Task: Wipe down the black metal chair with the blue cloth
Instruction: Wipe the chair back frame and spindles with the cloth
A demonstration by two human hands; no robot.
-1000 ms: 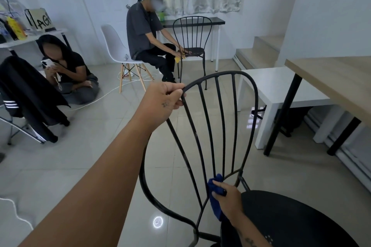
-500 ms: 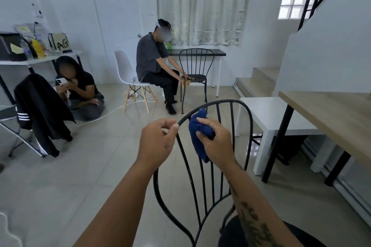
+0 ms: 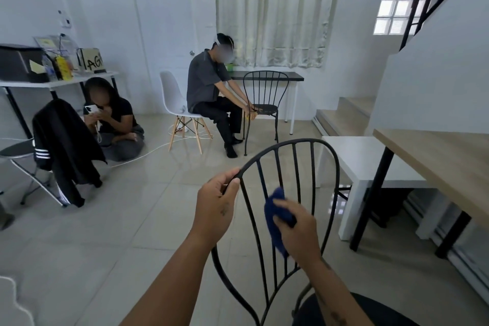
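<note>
Right hand gripped the bunched blue cloth, fingers curled round it, cloth against the middle spindles of the black metal chair. Left hand pinched the top rail at its 10 o'clock bend, thumb and fingers closed on the bar. Chair was at 6 o'clock of the view: thin black rods, arched back, round dark seat at 5 o'clock, partly under the right forearm. Cloth lay at 4 o'clock from the left hand. Versus half a second earlier: cloth had dropped from the top rail to mid-spindle, and the left hand kept the same hold. White table at 3 o'clock.
</note>
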